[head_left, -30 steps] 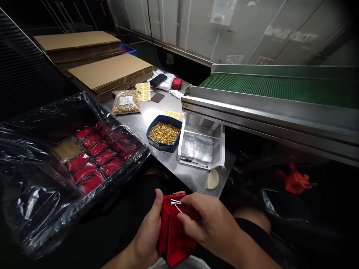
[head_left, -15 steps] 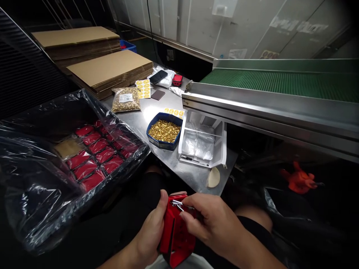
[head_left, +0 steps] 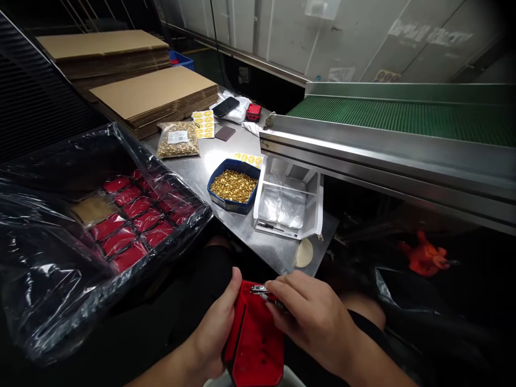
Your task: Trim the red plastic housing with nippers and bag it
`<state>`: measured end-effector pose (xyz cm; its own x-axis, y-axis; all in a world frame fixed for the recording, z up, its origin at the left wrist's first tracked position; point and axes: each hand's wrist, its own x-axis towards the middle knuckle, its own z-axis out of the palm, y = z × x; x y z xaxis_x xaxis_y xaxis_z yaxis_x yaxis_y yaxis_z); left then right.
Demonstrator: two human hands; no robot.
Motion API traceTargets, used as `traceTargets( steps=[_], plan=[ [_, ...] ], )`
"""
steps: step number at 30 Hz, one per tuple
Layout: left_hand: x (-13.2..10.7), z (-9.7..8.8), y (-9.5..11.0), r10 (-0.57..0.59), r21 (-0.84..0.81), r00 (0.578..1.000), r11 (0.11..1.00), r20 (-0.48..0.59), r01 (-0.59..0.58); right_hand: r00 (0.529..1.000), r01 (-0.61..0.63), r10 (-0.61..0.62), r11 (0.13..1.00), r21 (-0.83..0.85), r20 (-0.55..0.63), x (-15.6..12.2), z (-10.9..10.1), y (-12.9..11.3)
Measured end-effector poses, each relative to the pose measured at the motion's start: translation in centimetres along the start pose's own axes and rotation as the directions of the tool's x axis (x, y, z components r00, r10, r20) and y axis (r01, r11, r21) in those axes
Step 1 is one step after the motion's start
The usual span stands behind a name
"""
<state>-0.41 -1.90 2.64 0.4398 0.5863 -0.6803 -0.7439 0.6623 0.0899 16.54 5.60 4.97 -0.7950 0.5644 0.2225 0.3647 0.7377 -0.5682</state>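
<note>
My left hand grips a red pouch by its left side, low in the view above my lap. My right hand pinches a small silver metal clip at the pouch's top edge. On the steel table ahead stands a blue tub of small gold pieces. Beside the tub sits a white tray holding clear plastic bags.
A black crate lined with plastic holds several red pouches at left. Flat cardboard stacks, a bag of gold pieces, yellow sticker sheets and a phone lie farther back. A green conveyor runs along the right. An orange object lies below it.
The red pouch has tilted flatter and dropped lower in my hands. My right hand's fingers have shifted to the clip at its top edge. The view has moved slightly.
</note>
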Motion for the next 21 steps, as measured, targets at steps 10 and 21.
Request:
traceTargets(
  steps=[10,21],
  plan=[
    [0.0,0.2,-0.4,-0.028,0.004,0.997,1.000,-0.070,0.028,0.991,0.129,-0.131,0.974,-0.187,-0.003,0.5,0.2,-0.6],
    [0.2,-0.5,-0.2,-0.064,0.044,0.997,0.997,-0.035,0.065,0.995,0.065,-0.069,0.996,-0.054,-0.071,-1.4,-1.4,0.7]
  ],
)
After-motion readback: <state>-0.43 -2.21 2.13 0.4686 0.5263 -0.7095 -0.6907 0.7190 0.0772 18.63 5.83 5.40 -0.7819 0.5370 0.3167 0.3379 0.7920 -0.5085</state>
